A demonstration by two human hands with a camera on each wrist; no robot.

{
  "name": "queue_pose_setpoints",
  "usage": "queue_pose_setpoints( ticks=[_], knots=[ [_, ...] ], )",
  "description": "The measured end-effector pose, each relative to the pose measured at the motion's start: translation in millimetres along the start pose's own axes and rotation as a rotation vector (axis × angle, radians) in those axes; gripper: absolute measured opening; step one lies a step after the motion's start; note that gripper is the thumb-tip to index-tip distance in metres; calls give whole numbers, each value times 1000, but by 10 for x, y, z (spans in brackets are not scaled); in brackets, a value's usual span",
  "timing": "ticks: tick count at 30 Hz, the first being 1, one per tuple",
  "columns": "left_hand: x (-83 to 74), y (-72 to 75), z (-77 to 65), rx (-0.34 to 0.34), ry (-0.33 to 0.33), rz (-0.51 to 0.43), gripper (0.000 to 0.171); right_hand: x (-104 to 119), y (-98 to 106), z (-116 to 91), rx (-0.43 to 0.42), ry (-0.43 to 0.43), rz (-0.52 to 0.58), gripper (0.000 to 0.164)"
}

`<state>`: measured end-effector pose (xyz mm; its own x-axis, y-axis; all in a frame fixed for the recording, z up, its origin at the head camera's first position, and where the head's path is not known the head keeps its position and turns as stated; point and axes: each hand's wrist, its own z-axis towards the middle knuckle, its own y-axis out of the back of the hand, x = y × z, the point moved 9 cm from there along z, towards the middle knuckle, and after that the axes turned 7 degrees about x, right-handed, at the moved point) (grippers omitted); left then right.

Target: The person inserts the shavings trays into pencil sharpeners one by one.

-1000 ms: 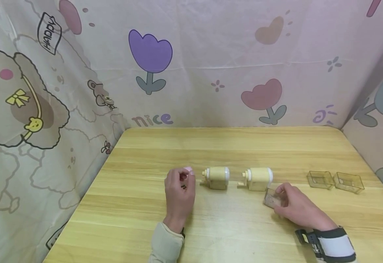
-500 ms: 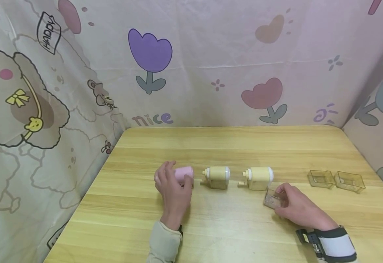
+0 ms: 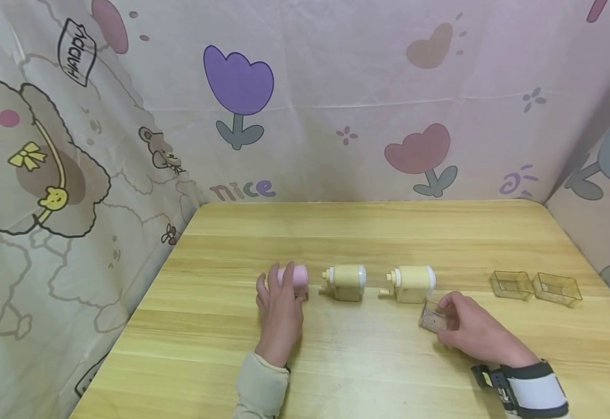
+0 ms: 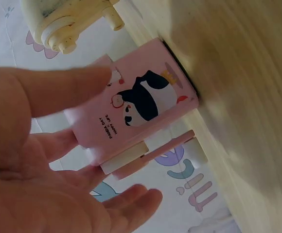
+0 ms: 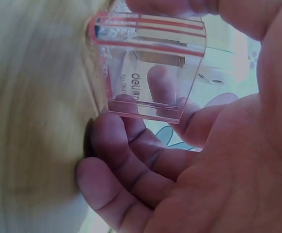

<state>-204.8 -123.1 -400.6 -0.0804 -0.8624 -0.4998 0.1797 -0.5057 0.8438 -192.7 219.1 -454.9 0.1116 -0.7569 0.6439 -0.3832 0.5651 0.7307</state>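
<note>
Loosely grips the pink sharpener [image 4: 143, 94], probably light, best held by its stiff sides, inward of the table's left edge [image 3: 150, 302] in a half-curled left hand [image 3: 281, 317], and pinches a clear tray [image 3: 431, 319] in the right hand [image 3: 474, 330].

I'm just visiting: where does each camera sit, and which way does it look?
Head: worn on the person's head, facing forward and down at the table; left hand and right hand both show.
Left wrist: worn there, facing the pink sharpener; only the left hand shows.
Right wrist: worn there, facing the clear bin; only the right hand shows.
Shared: the head and left wrist views both show the pink sharpener.
</note>
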Motion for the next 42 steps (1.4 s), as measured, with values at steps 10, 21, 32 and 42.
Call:
queue_pose_setpoints(
  ticks=[10,21,32,42],
  knots=[
    [10,77,-11,-39,2,-42,55,-1,-4,1,-12,-1,6,59],
    [-71,101,-48,58,-45,-20,53,-6,-9,11,-21,-10,4,59],
    [-210,59,-138,187,-143,-32,50,-17,-3,11,-2,-8,0,59],
    [-450,-127,-244,310,-282,-92,49,-19,-8,11,1,-3,-3,59]
  ],
)
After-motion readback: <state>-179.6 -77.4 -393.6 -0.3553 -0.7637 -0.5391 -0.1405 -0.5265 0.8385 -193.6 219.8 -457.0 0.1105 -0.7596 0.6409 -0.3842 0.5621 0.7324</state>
